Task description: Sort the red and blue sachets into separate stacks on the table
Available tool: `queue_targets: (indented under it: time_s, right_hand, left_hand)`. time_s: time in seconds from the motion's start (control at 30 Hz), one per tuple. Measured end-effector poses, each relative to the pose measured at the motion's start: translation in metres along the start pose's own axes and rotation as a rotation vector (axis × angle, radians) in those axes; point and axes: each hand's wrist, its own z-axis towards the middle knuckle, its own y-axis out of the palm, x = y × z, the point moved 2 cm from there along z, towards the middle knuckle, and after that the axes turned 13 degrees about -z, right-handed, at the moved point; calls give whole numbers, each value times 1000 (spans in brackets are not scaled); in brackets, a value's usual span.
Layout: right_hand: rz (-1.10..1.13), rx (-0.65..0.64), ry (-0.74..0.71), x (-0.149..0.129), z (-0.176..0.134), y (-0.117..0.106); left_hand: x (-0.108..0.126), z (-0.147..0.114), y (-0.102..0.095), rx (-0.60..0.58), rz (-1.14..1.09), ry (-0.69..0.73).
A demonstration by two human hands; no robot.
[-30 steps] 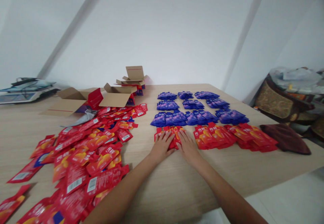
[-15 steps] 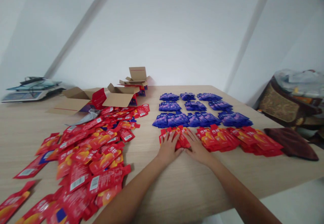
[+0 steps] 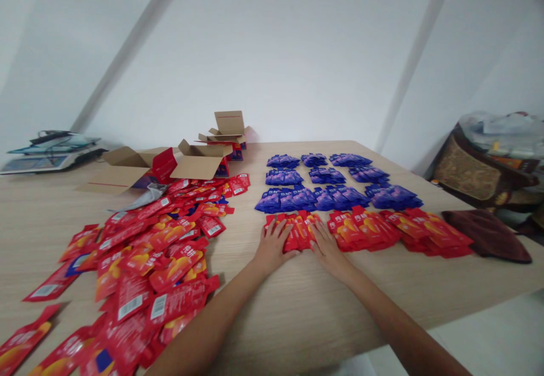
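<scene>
Slightly farther apart than before, the left hand (image 3: 272, 250) and right hand (image 3: 330, 250) rest open-fingered on opposite ends of overlapping red fruit-print pouches (image 3: 300, 232), apparently to even them. These lie inward from the table's (image 3: 306, 308) near edge, beside blue-purple pouches (image 3: 288, 199).

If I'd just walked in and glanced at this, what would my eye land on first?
Probably the sprawling heap of mostly red pouches on the left side of the table. Next, right of centre, the purple-blue pouches laid out in three neat rows. Nearer the viewer, the left hand and right hand lie, fingers spread, at either side of the leftmost red cluster.
</scene>
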Motion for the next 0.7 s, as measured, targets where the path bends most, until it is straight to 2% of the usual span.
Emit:
queue_targets:
  time_s: [0.1,0.2,0.3,0.43,0.53,0.63,0.7]
  right_hand:
    - [-48,74,38,-8,-1,18]
    - [-113,34,73,-14,0,21]
    - [-182,-10,91,-19,2,9]
    - [-202,68,40,-33,6,-16]
    - [-172,118,-29,-47,7,-29]
    - [-125,128,-69,-60,5,-36]
    - [-83,107,-95,-69,3,-38]
  left_hand:
    - [-1,2,0,3,-3,4]
    - [-2,2,-2,-12,-15,29]
    - [-2,-1,-5,-16,-16,40]
    - [-1,-3,-13,-14,-20,60]
    - [-20,2,-40,93,-11,-16]
    - [-69,4,-86,248,67,-265]
    - [-111,0,-117,177,145,-427]
